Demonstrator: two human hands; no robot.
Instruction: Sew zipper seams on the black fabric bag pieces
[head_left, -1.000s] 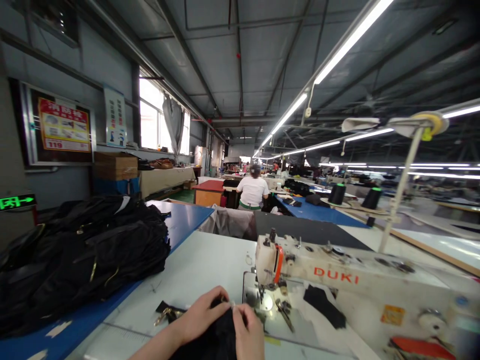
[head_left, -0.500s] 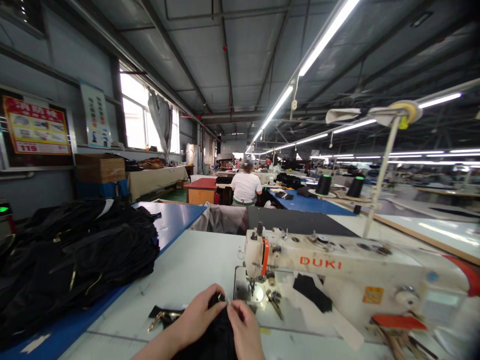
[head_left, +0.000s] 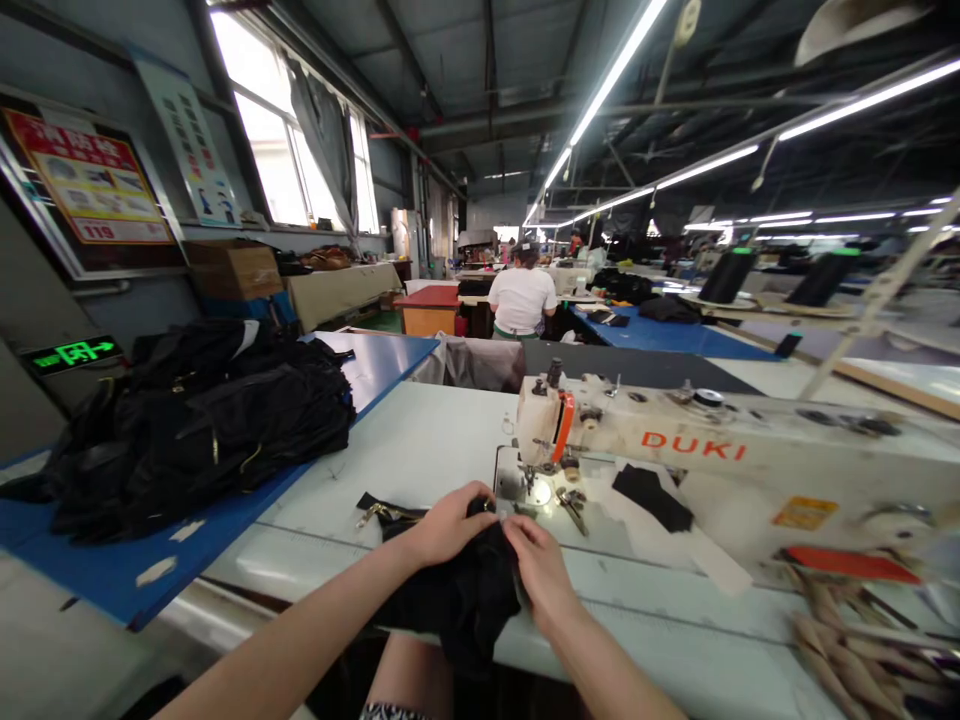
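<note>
Black fabric with a metal zipper (head_left: 465, 590) hangs from my two hands over the front edge of the sewing table. My left hand (head_left: 454, 525) pinches its upper edge, fingers closed. Close beside it, my right hand (head_left: 534, 560) grips the same edge with thumb and fingertips. A gold zipper end (head_left: 373, 513) sticks out to the left of my left wrist, on the table. Just beyond my hands stands the white sewing machine (head_left: 637, 430), its lit needle area (head_left: 538, 490) to the right of my fingertips. Whatever lies between the fingertips is too small to make out.
A heap of black garments (head_left: 217, 430) lies on a blue table (head_left: 97, 580) at left. A black fabric piece (head_left: 652, 498) rests on the machine bed. Beige cloth (head_left: 847, 650) hangs at lower right. A person in a white shirt (head_left: 523, 300) sits farther ahead.
The view has tilted down and shifted, showing more of my forearms, the hanging fabric and the table's front edge. Both hands keep their pinch on the fabric beside the machine.
</note>
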